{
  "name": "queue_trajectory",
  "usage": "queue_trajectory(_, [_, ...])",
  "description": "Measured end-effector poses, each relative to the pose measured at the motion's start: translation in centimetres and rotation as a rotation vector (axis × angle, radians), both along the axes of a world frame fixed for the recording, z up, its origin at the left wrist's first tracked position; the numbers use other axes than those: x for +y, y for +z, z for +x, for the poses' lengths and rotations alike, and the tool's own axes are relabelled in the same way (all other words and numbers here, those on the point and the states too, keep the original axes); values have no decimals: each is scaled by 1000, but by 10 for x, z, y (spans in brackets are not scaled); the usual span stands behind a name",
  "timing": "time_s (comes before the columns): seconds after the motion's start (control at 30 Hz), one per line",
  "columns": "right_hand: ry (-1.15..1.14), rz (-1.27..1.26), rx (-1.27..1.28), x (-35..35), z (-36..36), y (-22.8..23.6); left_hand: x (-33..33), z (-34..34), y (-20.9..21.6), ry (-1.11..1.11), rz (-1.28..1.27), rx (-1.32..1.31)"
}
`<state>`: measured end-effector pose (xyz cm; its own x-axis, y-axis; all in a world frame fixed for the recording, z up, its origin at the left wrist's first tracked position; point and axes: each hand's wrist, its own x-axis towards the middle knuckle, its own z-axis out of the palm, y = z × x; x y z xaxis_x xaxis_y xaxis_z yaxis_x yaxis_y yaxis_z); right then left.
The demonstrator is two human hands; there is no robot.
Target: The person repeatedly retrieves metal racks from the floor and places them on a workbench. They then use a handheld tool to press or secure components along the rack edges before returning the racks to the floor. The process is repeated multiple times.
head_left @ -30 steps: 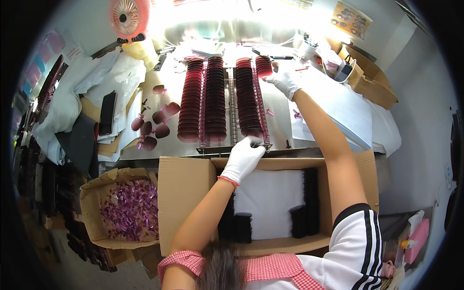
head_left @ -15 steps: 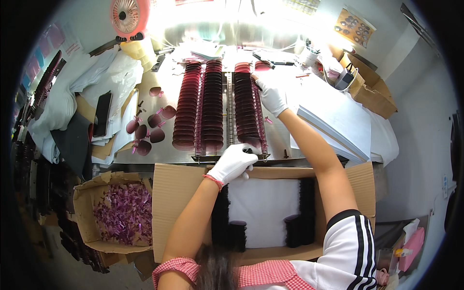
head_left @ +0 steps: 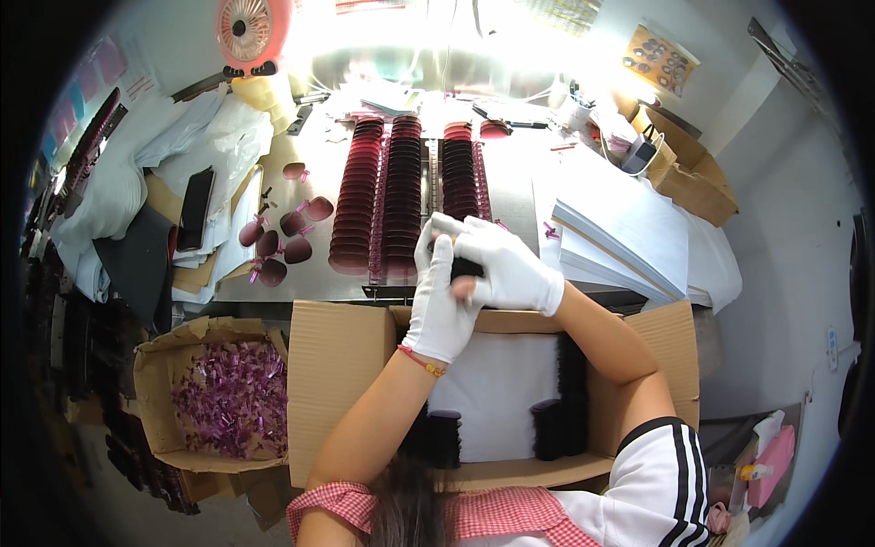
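My left hand (head_left: 437, 310) and my right hand (head_left: 510, 264), both in white gloves, meet over the near end of a metal rack (head_left: 386, 292). Their fingers are bent toward each other around a small black thing (head_left: 468, 267), mostly hidden, whose kind I cannot make out. My right thumb tip is bare of the glove. Beyond the hands, the rack carries rows of overlapping dark red tinted lenses (head_left: 401, 191) with purple plastic tabs along their sides. My hands cover the near part of the right row (head_left: 458, 169).
In front stands an open cardboard box (head_left: 342, 392) with white sheet and black stacks inside. A smaller carton (head_left: 150, 428) left of it holds purple plastic bits (head_left: 232, 401). Several loose lenses (head_left: 293, 223) and a phone (head_left: 195, 210) lie left; white sheets (head_left: 629, 242) lie right.
My right hand has come back from the far end of the right lens row to meet my left, which has risen slightly. A small pink bit now shows on the sheets at right.
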<state>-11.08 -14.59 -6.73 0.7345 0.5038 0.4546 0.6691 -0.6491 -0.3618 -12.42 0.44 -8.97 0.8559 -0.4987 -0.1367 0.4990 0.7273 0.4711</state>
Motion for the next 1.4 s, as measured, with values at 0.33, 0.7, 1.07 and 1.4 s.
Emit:
queue_trajectory(0.33, [-764,163,249,-123,159,-23,3,2,-25,-186,863,-400])
queue_trajectory(0.7, [-378,694,235,-143,220,-86,9,22,-28,-328,960,-448])
queue_trajectory(1.07, [-784,-16,-363,-93,188,-58,15,16,-30,-257,661,-222])
queue_trajectory(1.4, [-211,289,-174,26,-40,-2,-5,-21,-10,29,-166,-31])
